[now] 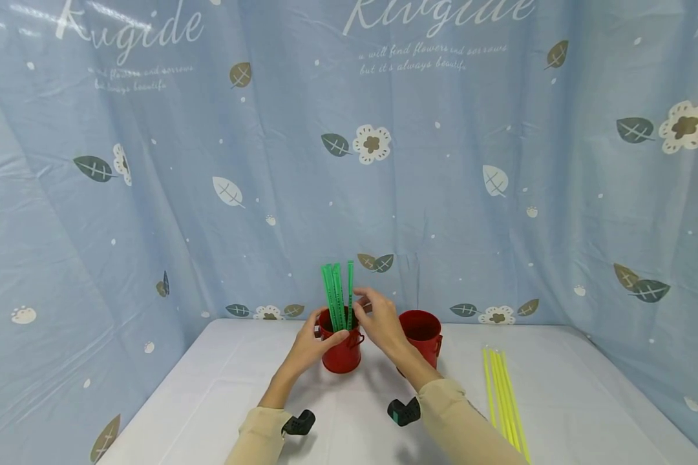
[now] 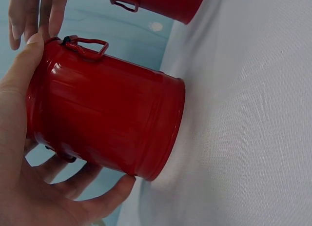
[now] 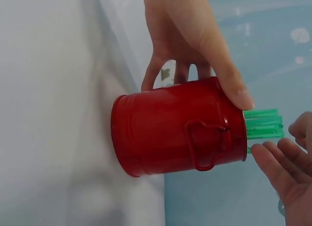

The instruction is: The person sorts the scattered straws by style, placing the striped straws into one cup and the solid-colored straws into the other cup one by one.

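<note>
A red metal bucket (image 1: pixel 342 356) with side handles stands upright on the table. My left hand (image 1: pixel 314 349) grips it, thumb at the rim and fingers spread round the far side, as the left wrist view also shows. Several thin green sticks (image 1: pixel 336 294) with dark printing stand in the bucket, leaning slightly left. One separate green stick (image 1: pixel 350 284) stands more upright at the right side of the opening. My right hand (image 1: pixel 380 320) is beside that stick, fingers loosely bent and thumb apart; in the right wrist view its fingertips (image 3: pixel 261 150) are close to the rim.
A second red bucket (image 1: pixel 421 329) stands just right, partly behind my right forearm. Several long yellow sticks (image 1: pixel 505 394) lie side by side on the white table (image 1: pixel 581 394) at the right. A blue patterned curtain (image 1: pixel 302 194) hangs behind the table.
</note>
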Tool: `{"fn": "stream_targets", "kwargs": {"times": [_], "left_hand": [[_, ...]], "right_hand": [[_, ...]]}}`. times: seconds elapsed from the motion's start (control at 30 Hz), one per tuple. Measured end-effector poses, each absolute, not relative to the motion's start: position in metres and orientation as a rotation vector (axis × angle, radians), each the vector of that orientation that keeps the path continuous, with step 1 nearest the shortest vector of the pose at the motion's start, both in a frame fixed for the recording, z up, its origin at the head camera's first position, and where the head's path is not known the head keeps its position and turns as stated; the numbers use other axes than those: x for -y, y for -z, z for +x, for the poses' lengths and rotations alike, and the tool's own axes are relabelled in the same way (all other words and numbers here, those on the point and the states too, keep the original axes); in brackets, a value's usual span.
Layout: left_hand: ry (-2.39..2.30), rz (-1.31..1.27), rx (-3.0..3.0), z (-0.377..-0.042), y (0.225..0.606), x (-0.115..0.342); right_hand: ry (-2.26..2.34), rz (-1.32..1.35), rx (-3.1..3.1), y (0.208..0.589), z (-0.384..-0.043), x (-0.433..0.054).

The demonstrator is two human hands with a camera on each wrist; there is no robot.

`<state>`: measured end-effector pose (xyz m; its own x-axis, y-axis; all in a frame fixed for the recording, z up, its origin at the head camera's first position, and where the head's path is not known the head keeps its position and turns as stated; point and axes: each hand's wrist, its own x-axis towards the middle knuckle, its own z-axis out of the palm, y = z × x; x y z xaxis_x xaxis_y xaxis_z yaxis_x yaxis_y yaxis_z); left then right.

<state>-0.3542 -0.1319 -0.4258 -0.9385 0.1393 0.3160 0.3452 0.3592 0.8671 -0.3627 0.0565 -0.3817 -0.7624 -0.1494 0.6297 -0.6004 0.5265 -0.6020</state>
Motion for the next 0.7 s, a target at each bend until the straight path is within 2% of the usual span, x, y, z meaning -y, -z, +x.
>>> {"fn": "stream_targets", "kwargs": {"times": [0.27,0.7], "left_hand": [[1.585,-0.423,2.418,-0.374,0.447,0.136],[1.562,-0.428,2.406,-0.376,0.448,0.136]], "right_hand": [[-1.158,0.641,2.268,0.384,-0.354,-0.065],[-1.063,0.747,2.230,0.379,-0.323,-0.100]]}}
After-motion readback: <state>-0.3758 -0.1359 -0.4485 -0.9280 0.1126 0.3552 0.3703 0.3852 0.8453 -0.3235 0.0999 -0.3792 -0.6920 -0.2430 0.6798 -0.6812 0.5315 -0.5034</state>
